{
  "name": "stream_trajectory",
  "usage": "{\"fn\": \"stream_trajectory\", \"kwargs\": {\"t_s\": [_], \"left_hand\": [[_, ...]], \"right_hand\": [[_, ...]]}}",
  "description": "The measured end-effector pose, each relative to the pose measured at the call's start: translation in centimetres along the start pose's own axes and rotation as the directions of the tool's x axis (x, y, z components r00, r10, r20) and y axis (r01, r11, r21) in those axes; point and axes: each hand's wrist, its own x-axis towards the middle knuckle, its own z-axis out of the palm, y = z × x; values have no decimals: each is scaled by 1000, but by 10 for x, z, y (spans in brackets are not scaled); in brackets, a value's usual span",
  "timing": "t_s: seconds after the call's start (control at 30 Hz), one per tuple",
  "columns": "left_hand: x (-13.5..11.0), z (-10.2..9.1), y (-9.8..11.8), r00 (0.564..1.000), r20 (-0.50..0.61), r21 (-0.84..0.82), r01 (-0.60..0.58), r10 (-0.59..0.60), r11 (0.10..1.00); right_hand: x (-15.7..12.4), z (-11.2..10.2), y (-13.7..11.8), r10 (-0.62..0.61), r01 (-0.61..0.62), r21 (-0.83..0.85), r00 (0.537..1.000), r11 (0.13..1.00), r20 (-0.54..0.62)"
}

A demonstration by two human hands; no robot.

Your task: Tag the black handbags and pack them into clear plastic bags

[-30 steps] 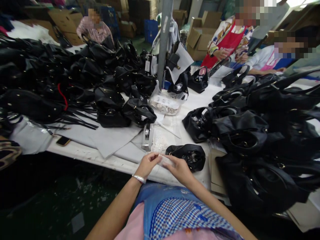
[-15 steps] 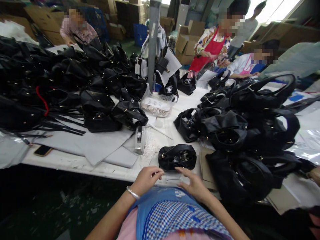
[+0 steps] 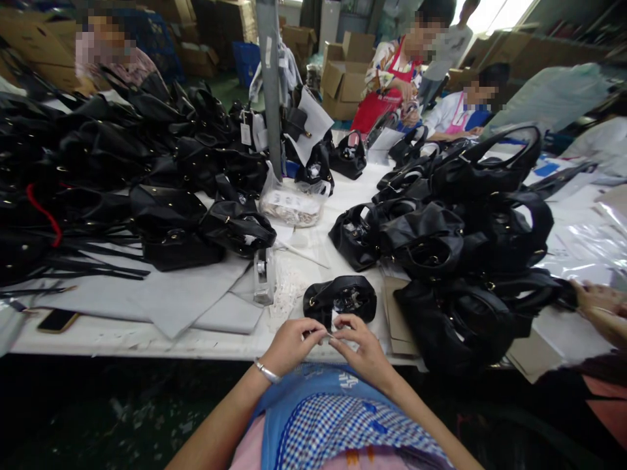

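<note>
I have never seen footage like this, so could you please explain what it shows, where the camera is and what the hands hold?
There is no machine here: these are a person's two bare hands, filmed by a camera worn on the head, looking forward and down. The left hand and right hand meet at the near edge of the table and pinch a pale piece between their fingertips; it is too small to identify. Just behind them lies a small bag, open on top. A left heap and a right heap of black bags cover the table, with a clear pouch of small parts between them and a phone near the left edge. Other people work at the far side; another person's hand shows at the right.
</note>
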Motion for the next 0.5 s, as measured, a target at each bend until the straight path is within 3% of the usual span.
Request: {"fn": "stream_trajectory", "kwargs": {"t_s": [0.1,0.2,0.3,0.4,0.5], "left_hand": [[1,-2,-7,998,-37,-74,51,-54,996],[3,-2,-20,994,-42,-145,91,-98,985],[9,2,-40,991,-35,-223,115,-126,968],[21,9,-66,974,-144,-260,132,-173,956],[38,19,-91,929,-305,-205,152,-211,967]], "right_hand": [[4,-6,-6,-1,2,8,998,1000,-63],[10,-5,-13,124,-116,152,991,982,-44],[19,-1,-17,239,-225,128,966,966,-101],[30,3,-19,169,-173,0,965,985,-199],[41,3,-21,35,-58,-98,975,993,-218]]}}
